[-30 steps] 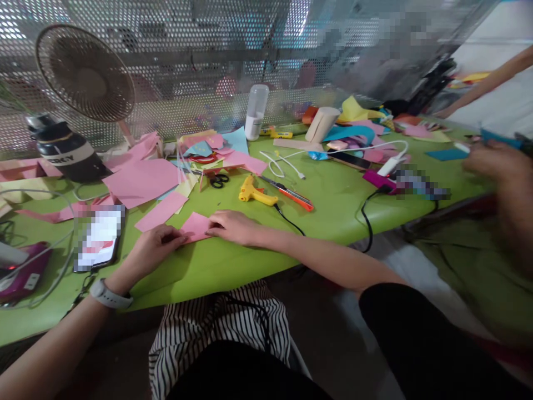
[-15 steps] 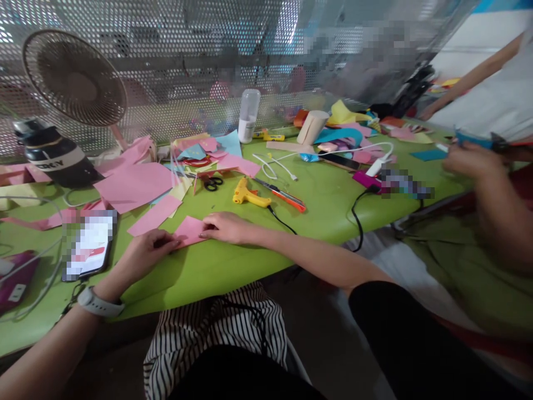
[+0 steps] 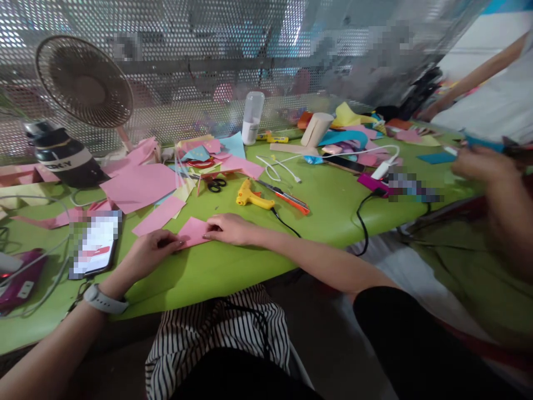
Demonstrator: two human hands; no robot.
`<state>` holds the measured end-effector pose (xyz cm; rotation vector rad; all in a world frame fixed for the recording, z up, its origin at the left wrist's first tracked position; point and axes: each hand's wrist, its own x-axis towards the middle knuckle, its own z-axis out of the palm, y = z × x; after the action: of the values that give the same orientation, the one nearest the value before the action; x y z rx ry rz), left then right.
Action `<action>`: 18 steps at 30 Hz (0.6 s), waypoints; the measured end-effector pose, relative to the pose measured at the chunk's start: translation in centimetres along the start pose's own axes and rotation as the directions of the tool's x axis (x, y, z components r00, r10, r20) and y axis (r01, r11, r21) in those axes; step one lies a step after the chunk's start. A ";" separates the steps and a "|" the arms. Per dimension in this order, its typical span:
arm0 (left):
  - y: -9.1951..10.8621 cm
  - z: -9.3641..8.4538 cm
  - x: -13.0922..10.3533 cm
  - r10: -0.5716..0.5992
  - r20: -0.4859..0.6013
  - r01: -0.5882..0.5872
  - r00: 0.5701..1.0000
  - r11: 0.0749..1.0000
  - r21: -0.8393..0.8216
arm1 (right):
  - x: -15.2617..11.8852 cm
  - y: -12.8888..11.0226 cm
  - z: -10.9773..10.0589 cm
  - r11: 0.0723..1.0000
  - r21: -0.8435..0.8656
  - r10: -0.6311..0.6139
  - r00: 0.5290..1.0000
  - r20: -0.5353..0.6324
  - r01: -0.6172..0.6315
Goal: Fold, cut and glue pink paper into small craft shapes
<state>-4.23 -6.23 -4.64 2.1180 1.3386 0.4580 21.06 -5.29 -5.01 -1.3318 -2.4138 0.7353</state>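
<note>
A small piece of pink paper (image 3: 192, 231) lies on the green table (image 3: 233, 261) near its front edge. My left hand (image 3: 156, 250) pinches its left corner, fingers pressed together. On the opposite side my right hand (image 3: 229, 229) grips the paper's right edge with closed fingertips. Just behind the paper is a pink strip (image 3: 159, 215), and beyond that a large pink sheet (image 3: 141, 186). A yellow glue gun (image 3: 254, 198) rests behind my right hand, beside an orange-handled cutter (image 3: 291, 201). Black-handled scissors (image 3: 216, 185) lie farther back.
A phone (image 3: 97, 244) lies left of my left hand. Behind stand a fan (image 3: 85, 83), a dark bottle (image 3: 66, 158) and a clear bottle (image 3: 252, 119). Cables cross the table; a co-worker's hand (image 3: 485, 164) holds blue paper at the right.
The whole view has shifted slightly, so things on the table appear a little farther right. Both my hands keep their hold on the pink paper.
</note>
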 end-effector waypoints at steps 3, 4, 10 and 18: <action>-0.2 0.1 0.1 -0.001 -0.003 0.001 1.000 1.000 -0.012 | 0.0 0.0 0.0 1.000 0.022 0.002 1.000 -0.001 -0.002; -0.2 0.0 0.2 -0.006 0.003 0.006 1.000 1.000 -0.010 | 0.0 0.1 0.0 1.000 0.030 0.003 1.000 -0.001 -0.003; 0.5 -0.3 -0.9 0.032 -0.081 -0.023 0.996 0.993 0.112 | 0.0 0.3 0.3 0.999 0.038 0.027 1.000 -0.008 -0.027; 3.4 4.5 -4.4 0.422 -0.017 -0.327 0.906 0.728 0.603 | -0.3 0.3 0.6 0.997 0.071 0.038 0.999 -0.017 -0.037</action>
<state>-1.26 -12.57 -5.85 2.9657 1.2319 0.4027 21.15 -5.56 -5.69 -1.3536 -2.3314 0.8069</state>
